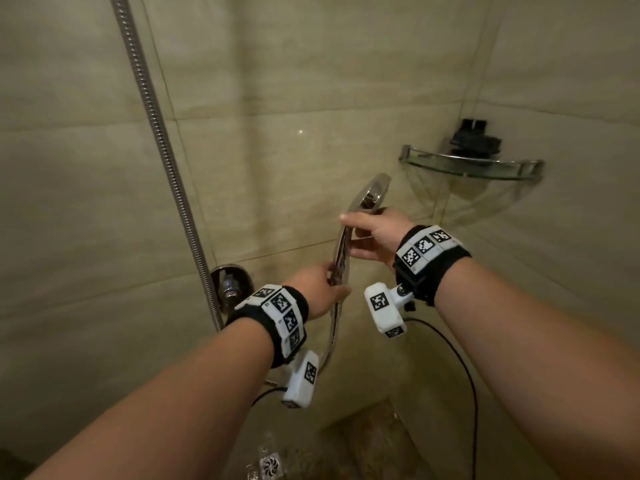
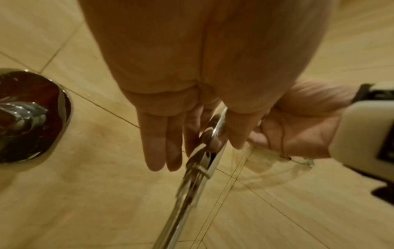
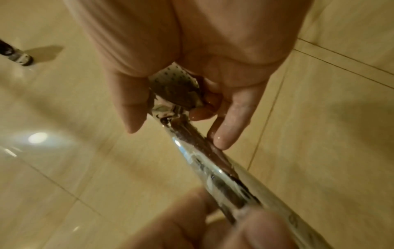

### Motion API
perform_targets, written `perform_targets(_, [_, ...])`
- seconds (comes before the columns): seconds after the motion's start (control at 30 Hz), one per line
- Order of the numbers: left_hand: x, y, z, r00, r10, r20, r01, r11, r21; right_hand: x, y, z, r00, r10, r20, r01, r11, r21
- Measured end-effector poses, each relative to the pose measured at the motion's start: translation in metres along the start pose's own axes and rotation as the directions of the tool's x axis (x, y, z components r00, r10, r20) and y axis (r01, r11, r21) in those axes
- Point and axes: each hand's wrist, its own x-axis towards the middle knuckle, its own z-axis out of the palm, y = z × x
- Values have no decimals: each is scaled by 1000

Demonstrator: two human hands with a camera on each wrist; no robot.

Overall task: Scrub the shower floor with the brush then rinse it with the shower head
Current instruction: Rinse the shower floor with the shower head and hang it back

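Beige wall tiles back the rinse step — the shower head point(image 1: 369, 195) is held upright between both hands, left hand point(image 1: 320, 289) low on its handle, right hand point(image 1: 375, 233) closed beneath the head — next, I judge, tipping it toward the floor point(image 1: 363, 441).

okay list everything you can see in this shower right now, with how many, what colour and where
shower head: one, chrome, held up before the wall, in both hands
hose: one, metal, along the wall at left
valve: one, chrome, on the wall behind the left wrist
corner shelf: one, glass with a metal rail, right corner
dark object: one, black, on the shelf; unclear what
floor drain: one, metal, bottom centre
left hand: holds the handle low
right hand: holds the handle just below the head
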Motion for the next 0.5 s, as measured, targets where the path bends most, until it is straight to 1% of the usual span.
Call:
perform_targets(0.1, [-2, 2, -3, 999, -48, -4, 48, 999, 15, 1, -27, 0, 999, -36, -16, 36, 999, 0])
perform_targets(0.2, [-4, 5, -10, 993, -90, -74, 93, 995, 37, 1, -51, 3, 998, -65, -17, 66, 997, 42])
perform_targets(0.23, [-4, 4, -13, 989, -103, -104, 104, 994, 11, 0, -57, 6, 998, -67, -4, 67, 996, 62])
perform_targets(0.33, [0, -2, -23, 975, -153, -162, 125, 978, -168, 2, -66, 8, 994, -68, 82, 58, 991, 123])
perform_targets(0.4, [0, -7, -31, 965, -175, -196, 136, 971, -198, 3, -64, 3, 989, -50, 141, 30, 989, 142])
perform_targets(0.5, [-1, -17, -37, 955, -207, -211, 162, 963, -214, -1, -54, -6, 980, 27, 195, -54, 990, 133])
